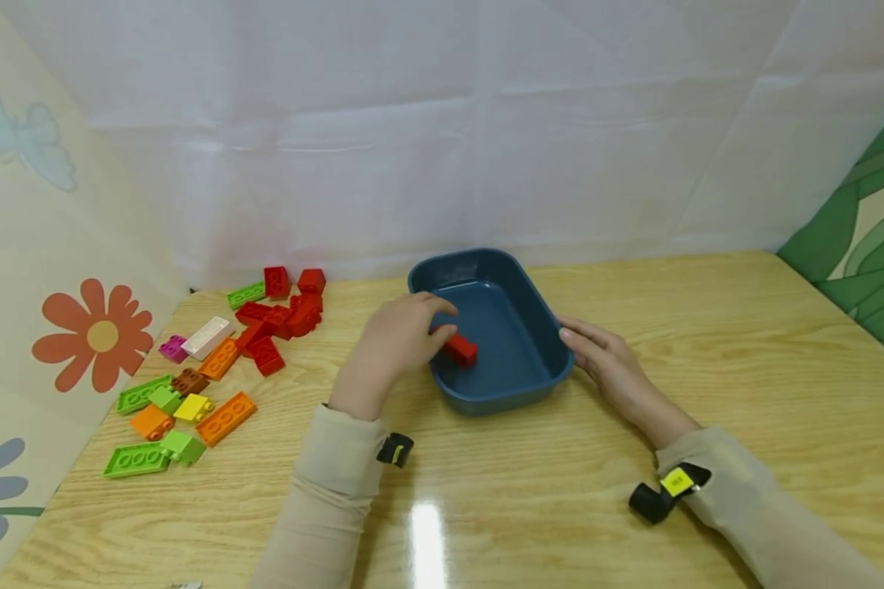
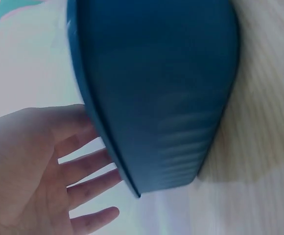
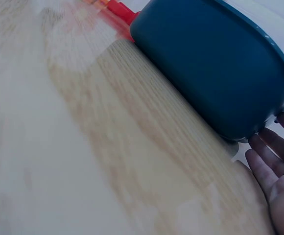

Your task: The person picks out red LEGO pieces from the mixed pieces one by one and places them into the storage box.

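Beige fabric sleeves point(image 1: 331, 499) and black wrist straps point(image 1: 395, 450) — one yellow label point(image 1: 676, 481) too small to read. Left hand point(image 1: 398, 331), fingers relaxed and released, beside a red plastic brick point(image 1: 460, 350) inside a smooth, rounded blue plastic tray point(image 1: 499, 327); right hand point(image 1: 610, 368), fingers extended, touches its outside. Left: multicoloured studded bricks point(image 1: 219, 360). Behind — creased white sheeting point(image 1: 442, 147).

On my left I saw a yellow brick point(image 1: 191, 408) on the bench point(image 1: 538, 507) and a painted flower point(image 1: 102, 336); a white sheet point(image 1: 442, 155) hung behind.
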Available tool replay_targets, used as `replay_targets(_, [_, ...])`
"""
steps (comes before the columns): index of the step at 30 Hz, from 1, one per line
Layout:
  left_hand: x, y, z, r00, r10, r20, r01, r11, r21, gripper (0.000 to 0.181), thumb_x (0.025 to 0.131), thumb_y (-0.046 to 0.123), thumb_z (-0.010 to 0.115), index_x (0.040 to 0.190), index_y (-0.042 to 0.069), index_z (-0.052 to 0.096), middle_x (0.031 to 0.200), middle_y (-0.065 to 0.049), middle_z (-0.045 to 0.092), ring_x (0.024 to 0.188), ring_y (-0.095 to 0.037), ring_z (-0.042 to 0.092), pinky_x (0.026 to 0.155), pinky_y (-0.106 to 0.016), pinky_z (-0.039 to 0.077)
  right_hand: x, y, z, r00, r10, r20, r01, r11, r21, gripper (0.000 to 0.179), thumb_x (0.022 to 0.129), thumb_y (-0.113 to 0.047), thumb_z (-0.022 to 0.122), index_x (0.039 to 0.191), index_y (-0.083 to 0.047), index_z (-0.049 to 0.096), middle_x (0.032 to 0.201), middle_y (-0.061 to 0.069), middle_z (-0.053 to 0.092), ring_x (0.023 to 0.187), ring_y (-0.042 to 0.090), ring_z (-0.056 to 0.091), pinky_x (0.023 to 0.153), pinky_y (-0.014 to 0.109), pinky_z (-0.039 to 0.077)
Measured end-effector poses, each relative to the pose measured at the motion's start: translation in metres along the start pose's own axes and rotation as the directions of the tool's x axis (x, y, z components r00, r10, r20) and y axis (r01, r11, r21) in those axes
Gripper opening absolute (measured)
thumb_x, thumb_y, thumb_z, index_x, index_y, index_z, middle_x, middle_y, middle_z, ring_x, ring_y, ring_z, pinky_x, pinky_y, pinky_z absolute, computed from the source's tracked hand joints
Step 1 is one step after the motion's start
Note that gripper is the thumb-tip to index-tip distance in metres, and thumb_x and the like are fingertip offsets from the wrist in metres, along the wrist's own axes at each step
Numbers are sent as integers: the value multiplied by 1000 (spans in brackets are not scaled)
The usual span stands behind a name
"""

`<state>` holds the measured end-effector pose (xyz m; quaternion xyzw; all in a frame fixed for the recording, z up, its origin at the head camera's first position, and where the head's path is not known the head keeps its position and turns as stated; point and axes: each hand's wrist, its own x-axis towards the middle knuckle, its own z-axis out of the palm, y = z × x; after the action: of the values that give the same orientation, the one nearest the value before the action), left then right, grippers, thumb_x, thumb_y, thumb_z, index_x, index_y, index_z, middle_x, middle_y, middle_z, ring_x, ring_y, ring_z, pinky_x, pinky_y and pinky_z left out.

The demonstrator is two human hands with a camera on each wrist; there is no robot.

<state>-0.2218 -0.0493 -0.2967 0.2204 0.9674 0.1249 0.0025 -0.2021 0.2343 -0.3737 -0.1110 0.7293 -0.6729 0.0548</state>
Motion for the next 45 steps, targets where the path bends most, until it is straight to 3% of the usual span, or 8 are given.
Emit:
replay_targets(7, [-4, -16, -8, 996, -89, 6, 89, 994, -57, 36, 100, 32, 60, 132, 15, 64, 138, -6, 58, 128, -26, 52, 106, -43, 41, 1, 0, 0, 1000, -7, -2, 7, 1000, 22, 59, 105, -27, 50, 148, 10, 33, 146, 13, 46, 115, -2, 55, 96, 17, 46])
replay_targets(15, [-16, -40, -19, 989, -147, -21, 142, 976, -164, 38, 102, 31, 57, 136, 14, 60, 144, -8, 53, 132, -29, 48, 107, -47, 40, 1, 1, -1, 1000, -6, 0, 6, 999, 34, 60, 105, -27, 49, 148, 12, 32, 140, 5, 50, 115, -3, 55, 96, 17, 45])
replay_targets(24, [-54, -86, -40, 943, -329, 36, 328, 914, -237, 48, 104, 35, 50, 145, 11, 48, 147, -14, 48, 129, -38, 48, 103, -59, 39, 2, 3, 0, 999, -35, 0, 35, 997, 68, 60, 105, -24, 50, 147, 14, 32, 129, -8, 56, 113, -2, 57, 94, 17, 47])
replay_targets(31, [-66, -100, -45, 915, -389, 109, 405, 883, -238, 56, 101, 34, 55, 147, 3, 44, 147, -21, 45, 130, -42, 44, 105, -60, 36, 2, 2, -1, 1000, -31, -4, 31, 998, 60, 60, 105, -25, 51, 147, 14, 32, 133, -4, 54, 113, -3, 57, 95, 17, 47])
replay_targets(34, [-69, -102, -46, 889, -447, 97, 457, 877, -147, 56, 100, 32, 57, 143, -2, 46, 143, -25, 47, 125, -44, 47, 103, -59, 38, 2, 2, -1, 1000, -16, -4, 17, 998, 53, 61, 105, -26, 50, 147, 13, 32, 136, -1, 53, 114, -3, 56, 95, 17, 46])
replay_targets(38, [-75, -106, -47, 835, -532, 142, 543, 838, -49, 60, 96, 29, 63, 140, -7, 45, 141, -34, 44, 123, -51, 44, 98, -64, 38, 2, 1, -1, 1000, 1, -2, -1, 999, 36, 61, 105, -28, 50, 148, 11, 31, 146, 11, 47, 115, -4, 54, 96, 16, 45])
replay_targets(41, [-78, -108, -47, 793, -573, 204, 592, 804, -43, 64, 93, 28, 68, 139, -10, 43, 139, -36, 42, 122, -52, 42, 96, -67, 38, 2, 1, 0, 1000, 6, 0, -6, 1000, 28, 62, 105, -29, 50, 149, 11, 31, 151, 20, 40, 115, -4, 54, 96, 16, 45])
replay_targets(45, [-80, -111, -43, 764, -608, 215, 634, 770, -76, 55, 93, 26, 68, 130, -11, 51, 130, -33, 51, 114, -47, 50, 91, -64, 41, 2, 1, -1, 1000, 6, 0, -6, 1000, 28, 62, 105, -29, 50, 149, 11, 31, 150, 20, 40, 115, -4, 54, 96, 16, 45])
